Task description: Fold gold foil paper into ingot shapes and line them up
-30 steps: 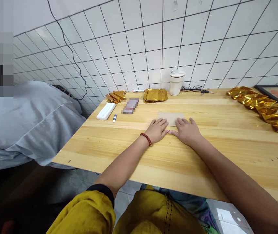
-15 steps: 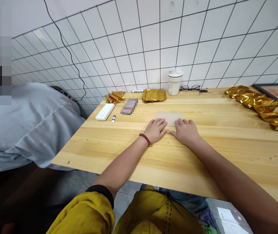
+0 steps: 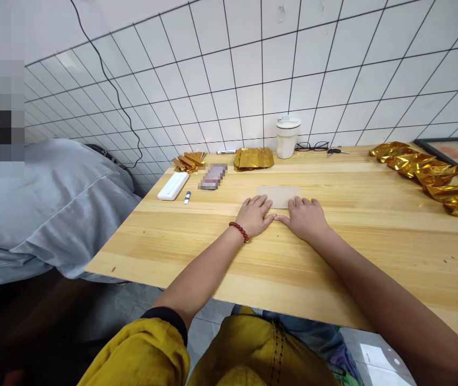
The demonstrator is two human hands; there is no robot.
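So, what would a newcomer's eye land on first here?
Probably the long, shiny gold foil on the right side of the table. Next, the left grip and right grip, side by side mid-table, over the near edge of a beige card. Then the white cup, upright at the back by the wall.

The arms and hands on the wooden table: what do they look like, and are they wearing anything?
They are a person's, ungloved. At the left hand, a bracelet of round, dark red beads circles the wrist; further up, a mustard-yellow sleeve ends in a black cuff. The right hand wears nothing, and no sleeve shows on that side.
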